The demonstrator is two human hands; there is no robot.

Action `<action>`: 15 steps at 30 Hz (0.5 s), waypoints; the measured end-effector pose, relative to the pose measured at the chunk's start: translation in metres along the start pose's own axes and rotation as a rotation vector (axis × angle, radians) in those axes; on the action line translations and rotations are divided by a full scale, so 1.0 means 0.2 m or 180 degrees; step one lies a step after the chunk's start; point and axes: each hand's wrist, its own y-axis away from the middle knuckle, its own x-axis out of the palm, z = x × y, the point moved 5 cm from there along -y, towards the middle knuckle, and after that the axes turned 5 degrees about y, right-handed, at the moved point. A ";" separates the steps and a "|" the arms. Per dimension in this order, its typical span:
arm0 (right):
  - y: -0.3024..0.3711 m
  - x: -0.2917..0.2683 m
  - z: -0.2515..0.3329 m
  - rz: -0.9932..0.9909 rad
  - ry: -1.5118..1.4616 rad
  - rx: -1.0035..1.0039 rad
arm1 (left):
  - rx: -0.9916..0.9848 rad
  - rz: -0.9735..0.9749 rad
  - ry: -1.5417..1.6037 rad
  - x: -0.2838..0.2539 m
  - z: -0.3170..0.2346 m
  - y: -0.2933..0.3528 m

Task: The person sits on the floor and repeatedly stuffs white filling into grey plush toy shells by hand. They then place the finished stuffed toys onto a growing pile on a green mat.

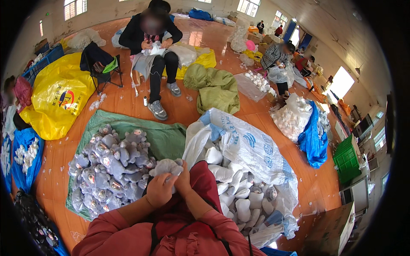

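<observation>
Above my lap, a small grey plush toy [166,165] is held between my two hands. The fingers of my left hand [160,190] curl closed against its near side. My right hand [183,179] grips its right side; the fingertips partly hide behind the plush. Just to the left lies a heap of grey plush toys [109,170] on a green sheet [164,138]. Close by on the right, an open white woven sack [252,149] holds white and pale grey stuffed pieces [243,207].
Across from me, a person [156,47] sits working on white material. An olive sack [218,91] lies beyond the white one. Yellow sheeting [60,98] and a folding chair [102,66] are at the far left. A green crate [347,160] and a cardboard box [331,230] stand right.
</observation>
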 end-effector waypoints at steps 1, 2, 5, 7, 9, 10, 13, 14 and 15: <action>0.02 -0.01 0.02 -0.0045 0.0001 -0.0131 | -0.0091 0.0005 -0.0006 -0.02 0.00 -0.01; 0.03 -0.02 0.06 -0.0060 0.0007 -0.0240 | -0.0219 0.0014 -0.0015 -0.05 0.01 -0.01; 0.10 -0.09 0.18 -0.0049 0.0143 -0.0245 | -0.0619 0.0019 0.0265 -0.08 0.06 0.01; 0.15 -0.11 0.11 0.0030 -0.0149 -0.0336 | -0.0693 0.0315 0.0246 -0.09 0.07 0.01; 0.22 -0.09 0.20 0.0366 -0.0663 0.0280 | -0.0730 0.0319 0.0197 -0.10 0.07 0.03; 0.24 -0.09 0.19 0.0440 -0.0743 0.0094 | -0.0674 0.0234 0.0067 -0.12 0.09 0.04; 0.32 -0.06 0.26 0.0429 -0.0646 -0.0089 | -0.0951 0.0131 -0.0289 -0.12 0.24 0.03; 0.34 -0.03 0.28 0.0471 -0.0729 -0.0103 | -0.1117 0.0142 -0.0394 -0.13 0.28 0.03; 0.33 -0.02 0.26 0.0469 -0.0700 -0.0137 | -0.0983 0.0120 -0.0353 -0.13 0.27 0.03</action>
